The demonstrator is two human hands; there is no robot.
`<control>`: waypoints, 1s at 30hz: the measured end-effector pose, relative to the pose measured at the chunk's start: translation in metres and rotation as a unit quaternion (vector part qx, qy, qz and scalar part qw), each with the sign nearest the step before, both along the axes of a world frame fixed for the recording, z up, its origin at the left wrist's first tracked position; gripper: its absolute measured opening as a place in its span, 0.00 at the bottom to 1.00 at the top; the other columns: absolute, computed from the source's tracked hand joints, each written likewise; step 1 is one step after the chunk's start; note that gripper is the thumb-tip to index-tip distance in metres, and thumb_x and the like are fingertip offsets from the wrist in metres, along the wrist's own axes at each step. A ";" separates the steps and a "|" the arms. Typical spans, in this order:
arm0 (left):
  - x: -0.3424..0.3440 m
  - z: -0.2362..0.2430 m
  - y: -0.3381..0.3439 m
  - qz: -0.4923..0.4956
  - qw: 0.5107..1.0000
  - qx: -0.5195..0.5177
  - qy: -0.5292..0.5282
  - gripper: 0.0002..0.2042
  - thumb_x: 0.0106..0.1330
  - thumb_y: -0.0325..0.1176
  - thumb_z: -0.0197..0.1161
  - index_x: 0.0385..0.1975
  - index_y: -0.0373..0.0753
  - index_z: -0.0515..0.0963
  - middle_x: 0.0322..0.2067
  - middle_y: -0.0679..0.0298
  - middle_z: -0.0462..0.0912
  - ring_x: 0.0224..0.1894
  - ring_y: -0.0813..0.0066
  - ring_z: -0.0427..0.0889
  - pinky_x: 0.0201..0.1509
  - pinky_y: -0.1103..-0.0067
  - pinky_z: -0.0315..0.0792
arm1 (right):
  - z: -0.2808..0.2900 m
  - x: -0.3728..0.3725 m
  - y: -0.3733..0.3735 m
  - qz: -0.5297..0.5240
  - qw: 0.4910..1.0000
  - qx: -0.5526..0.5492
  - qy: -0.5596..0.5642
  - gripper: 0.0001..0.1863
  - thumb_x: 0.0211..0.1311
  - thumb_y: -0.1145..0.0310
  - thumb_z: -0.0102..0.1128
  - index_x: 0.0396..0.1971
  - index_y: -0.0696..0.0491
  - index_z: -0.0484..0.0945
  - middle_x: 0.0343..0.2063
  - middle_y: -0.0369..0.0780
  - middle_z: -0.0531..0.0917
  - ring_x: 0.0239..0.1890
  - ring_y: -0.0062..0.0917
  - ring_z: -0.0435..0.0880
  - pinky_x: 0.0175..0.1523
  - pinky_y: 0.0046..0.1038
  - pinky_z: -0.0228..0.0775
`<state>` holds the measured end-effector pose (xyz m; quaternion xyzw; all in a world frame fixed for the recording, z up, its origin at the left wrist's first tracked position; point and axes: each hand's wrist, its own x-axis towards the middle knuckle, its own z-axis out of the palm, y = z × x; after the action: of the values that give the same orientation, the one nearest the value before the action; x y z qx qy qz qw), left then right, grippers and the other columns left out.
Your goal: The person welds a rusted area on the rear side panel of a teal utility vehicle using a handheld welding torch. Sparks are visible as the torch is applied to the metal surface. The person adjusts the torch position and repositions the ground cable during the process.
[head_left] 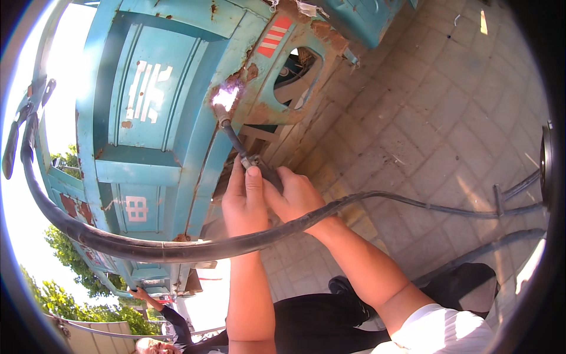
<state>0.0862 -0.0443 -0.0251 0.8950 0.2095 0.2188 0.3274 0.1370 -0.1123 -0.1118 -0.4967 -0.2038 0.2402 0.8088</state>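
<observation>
Shows welding torch [234, 140] at rusted edge of teal metal body [141, 172], left of oval opening [295, 82]. Gives off white-violet glare [227, 96] at the tip; cannot tell whether the tip touches metal. Has right hand [298, 197] clamped round the torch's rear and left hand [244, 203] clamped just beside, farther forward, thumb toward camera. Bears red-and-white striped patch [275, 36] above the glare. Runs thick black cable [200, 251] in wide curve across forearms [250, 301], nearer the camera. Includes brick paving [436, 124] at right and, lower left, another person's hand [141, 294] at far end of the teal body, with dark sleeve [175, 323].
</observation>
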 end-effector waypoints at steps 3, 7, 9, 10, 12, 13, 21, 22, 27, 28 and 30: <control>0.000 -0.001 0.003 -0.001 1.000 0.006 0.008 0.27 0.79 0.42 0.58 0.70 0.30 0.69 0.44 0.66 0.82 0.47 0.80 0.76 0.54 0.82 0.71 | -0.002 0.001 0.001 -0.005 1.000 0.004 -0.005 0.35 0.69 0.42 0.56 0.33 0.67 0.77 0.26 0.59 0.84 0.34 0.53 0.87 0.40 0.45 0.77; 0.000 0.000 0.004 0.004 1.000 0.018 0.019 0.26 0.79 0.42 0.58 0.69 0.30 0.70 0.46 0.64 0.83 0.49 0.79 0.77 0.56 0.81 0.71 | -0.003 0.000 0.003 -0.013 1.000 0.017 -0.004 0.35 0.69 0.42 0.56 0.32 0.68 0.77 0.26 0.60 0.84 0.34 0.54 0.87 0.39 0.45 0.77; -0.002 -0.001 0.007 0.011 0.999 0.021 0.024 0.26 0.79 0.43 0.58 0.68 0.29 0.70 0.46 0.63 0.84 0.50 0.79 0.77 0.56 0.81 0.71 | -0.004 -0.002 0.005 -0.012 1.000 0.020 -0.003 0.35 0.69 0.42 0.56 0.32 0.68 0.76 0.26 0.60 0.83 0.33 0.55 0.87 0.39 0.45 0.77; -0.003 -0.001 0.008 0.009 0.999 0.023 0.021 0.26 0.79 0.43 0.58 0.68 0.29 0.70 0.46 0.63 0.84 0.49 0.79 0.77 0.56 0.81 0.71 | -0.004 -0.003 0.006 -0.012 1.000 0.020 -0.004 0.35 0.69 0.42 0.56 0.32 0.68 0.77 0.26 0.60 0.83 0.34 0.55 0.87 0.39 0.45 0.77; -0.004 -0.003 0.012 0.004 1.000 0.026 0.015 0.26 0.79 0.43 0.58 0.68 0.29 0.70 0.46 0.63 0.84 0.49 0.78 0.77 0.57 0.81 0.71 | -0.005 -0.004 0.008 -0.015 1.000 0.017 -0.007 0.34 0.69 0.42 0.56 0.32 0.67 0.77 0.26 0.60 0.83 0.34 0.55 0.87 0.39 0.46 0.77; -0.004 -0.002 0.012 0.004 1.000 0.025 0.018 0.26 0.79 0.42 0.59 0.68 0.29 0.70 0.46 0.63 0.84 0.50 0.78 0.77 0.57 0.81 0.71 | -0.006 -0.004 0.010 -0.018 1.000 0.017 -0.009 0.34 0.70 0.42 0.56 0.32 0.67 0.77 0.26 0.60 0.83 0.34 0.56 0.87 0.39 0.46 0.77; -0.009 -0.004 0.006 -0.024 0.994 -0.103 -0.007 0.26 0.75 0.38 0.64 0.67 0.30 0.69 0.49 0.65 0.81 0.50 0.77 0.76 0.56 0.80 0.71 | 0.001 -0.010 -0.009 0.065 0.998 -0.003 0.011 0.39 0.71 0.41 0.52 0.64 0.62 0.69 0.45 0.59 0.86 0.50 0.54 0.86 0.53 0.43 0.77; -0.020 -0.016 0.023 -0.014 0.990 -0.141 -0.012 0.26 0.74 0.37 0.66 0.67 0.33 0.69 0.52 0.63 0.80 0.53 0.74 0.77 0.57 0.78 0.71 | -0.006 -0.022 0.004 0.074 0.997 -0.016 0.007 0.40 0.71 0.41 0.51 0.68 0.61 0.64 0.46 0.61 0.84 0.51 0.55 0.85 0.53 0.44 0.77; -0.073 -0.034 0.036 0.035 0.972 -0.231 0.025 0.29 0.76 0.35 0.62 0.74 0.39 0.60 0.61 0.56 0.76 0.61 0.66 0.77 0.66 0.71 0.71 | -0.047 -0.089 0.042 0.029 0.994 0.069 -0.079 0.46 0.69 0.62 0.55 0.76 0.68 0.40 0.62 0.66 0.69 0.64 0.54 0.74 0.64 0.46 0.68; -0.083 -0.043 0.052 0.050 0.968 -0.244 0.015 0.30 0.77 0.37 0.62 0.74 0.38 0.59 0.60 0.57 0.77 0.60 0.67 0.78 0.66 0.71 0.71 | -0.043 -0.089 0.027 0.106 0.989 -0.020 -0.102 0.44 0.67 0.62 0.54 0.74 0.71 0.47 0.63 0.64 0.71 0.65 0.54 0.72 0.68 0.45 0.65; -0.088 -0.055 0.076 0.064 0.970 -0.234 -0.029 0.32 0.76 0.40 0.63 0.75 0.38 0.58 0.59 0.56 0.78 0.59 0.67 0.78 0.64 0.71 0.71 | -0.054 -0.096 0.022 0.068 0.975 -0.096 -0.189 0.48 0.65 0.60 0.58 0.75 0.69 0.46 0.62 0.60 0.71 0.65 0.51 0.71 0.68 0.47 0.60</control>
<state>-0.0019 0.0317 -0.0805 0.7715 0.3025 0.2099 0.5188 0.0406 -0.0906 -0.1662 -0.5933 -0.3627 0.2149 0.6857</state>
